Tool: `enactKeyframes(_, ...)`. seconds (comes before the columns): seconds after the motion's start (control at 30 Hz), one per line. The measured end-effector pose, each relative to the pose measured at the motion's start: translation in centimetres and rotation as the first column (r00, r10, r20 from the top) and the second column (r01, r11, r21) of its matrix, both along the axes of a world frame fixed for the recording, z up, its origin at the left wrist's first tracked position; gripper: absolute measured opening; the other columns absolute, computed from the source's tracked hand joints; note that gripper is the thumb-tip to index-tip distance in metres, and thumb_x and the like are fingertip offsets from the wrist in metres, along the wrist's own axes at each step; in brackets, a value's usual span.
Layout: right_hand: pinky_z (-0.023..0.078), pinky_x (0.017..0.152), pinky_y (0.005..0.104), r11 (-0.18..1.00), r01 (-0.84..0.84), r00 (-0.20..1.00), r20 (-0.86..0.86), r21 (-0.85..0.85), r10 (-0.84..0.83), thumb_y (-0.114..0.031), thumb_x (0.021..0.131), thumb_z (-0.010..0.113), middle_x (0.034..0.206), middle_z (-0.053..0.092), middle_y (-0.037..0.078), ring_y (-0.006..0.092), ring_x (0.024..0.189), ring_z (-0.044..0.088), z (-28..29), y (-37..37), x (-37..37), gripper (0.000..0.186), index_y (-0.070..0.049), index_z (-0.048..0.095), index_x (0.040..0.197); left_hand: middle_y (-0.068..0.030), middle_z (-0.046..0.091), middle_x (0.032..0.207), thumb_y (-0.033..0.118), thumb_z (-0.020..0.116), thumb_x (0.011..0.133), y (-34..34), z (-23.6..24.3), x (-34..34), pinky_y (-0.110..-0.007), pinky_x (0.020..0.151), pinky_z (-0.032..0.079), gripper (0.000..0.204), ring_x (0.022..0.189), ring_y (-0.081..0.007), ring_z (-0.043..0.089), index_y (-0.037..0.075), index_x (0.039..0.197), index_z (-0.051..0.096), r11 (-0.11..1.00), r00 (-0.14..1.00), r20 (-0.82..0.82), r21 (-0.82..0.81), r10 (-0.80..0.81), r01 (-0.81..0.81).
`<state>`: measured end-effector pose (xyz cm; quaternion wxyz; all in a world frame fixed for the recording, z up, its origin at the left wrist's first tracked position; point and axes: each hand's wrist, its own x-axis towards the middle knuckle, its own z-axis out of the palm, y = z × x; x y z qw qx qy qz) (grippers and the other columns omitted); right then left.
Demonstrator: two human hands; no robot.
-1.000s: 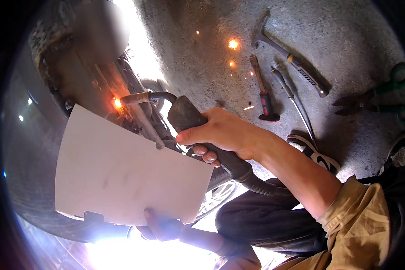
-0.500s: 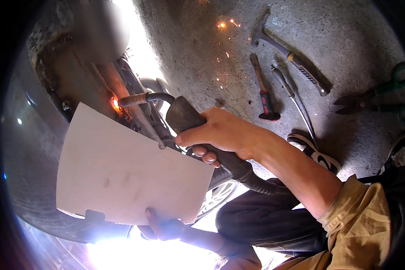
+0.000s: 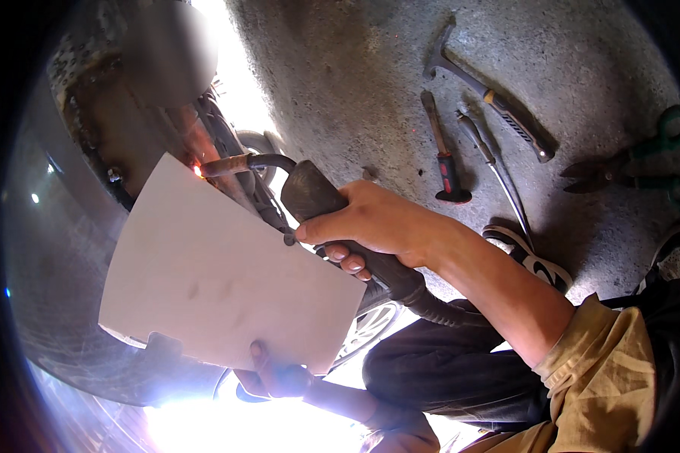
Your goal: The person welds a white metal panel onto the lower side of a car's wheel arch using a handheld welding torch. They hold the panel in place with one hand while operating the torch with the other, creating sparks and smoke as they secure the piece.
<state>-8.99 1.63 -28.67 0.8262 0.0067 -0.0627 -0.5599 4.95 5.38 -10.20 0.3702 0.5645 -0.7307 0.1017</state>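
My right hand (image 3: 374, 226) is wrapped round the black handle of a welding torch (image 3: 313, 195). The torch's curved neck ends in a nozzle (image 3: 227, 166) at the metal edge of a car body (image 3: 128, 162), where a small orange glow shows. My left hand (image 3: 276, 371) grips the lower edge of a stiff white sheet (image 3: 227, 272), thumb on the near face and the other fingers partly hidden behind it. The sheet is tilted, its upper corner close beside the glowing spot, and covers part of the car body.
On the concrete floor (image 3: 340, 83) lie a hammer (image 3: 499, 102), a red-and-black handled tool (image 3: 447, 162), a slim metal rod with a handle (image 3: 499, 170) and green-handled snips (image 3: 619, 170). A shoe (image 3: 529, 257) rests near the rod. A wheel (image 3: 366, 332) shows beyond the sheet.
The white sheet has shifted up and slightly right, tilting more, toward the nozzle. The glow is smaller and the flying sparks over the floor have nearly gone. My right hand has barely moved.
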Motion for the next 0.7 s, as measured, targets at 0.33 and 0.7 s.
enactKeyframes(0.33,0.04,0.043,0.0292,1.0,-0.029,1.0,0.006,0.006,0.029,-0.018,0.082,0.07,0.06,0.052,0.001,0.0105,0.047,0.049,0.0,0.0,0.0,0.019,-0.003,0.06,0.076,-0.0204,0.06,0.112,0.023,0.06,0.081,-0.1,0.2,0.0,-0.037,0.075,0.052,0.054,0.095,-0.0272,0.06,-0.009,0.123,0.053,0.998,0.999,0.039,0.064,-0.023,0.02)
enactKeyframes(0.7,0.038,0.042,0.0274,0.999,-0.047,0.999,0.027,-0.001,0.047,-0.018,0.085,0.07,0.061,0.051,0.001,0.0095,0.048,0.048,-0.2,0.1,0.0,0.019,-0.003,0.059,0.08,-0.0201,0.06,0.099,0.025,0.056,0.087,-0.5,1.3,1.7,-0.033,0.065,0.055,0.044,0.086,-0.0235,0.062,-0.013,0.108,0.059,0.989,0.993,0.097,-0.129,-0.064,0.076)
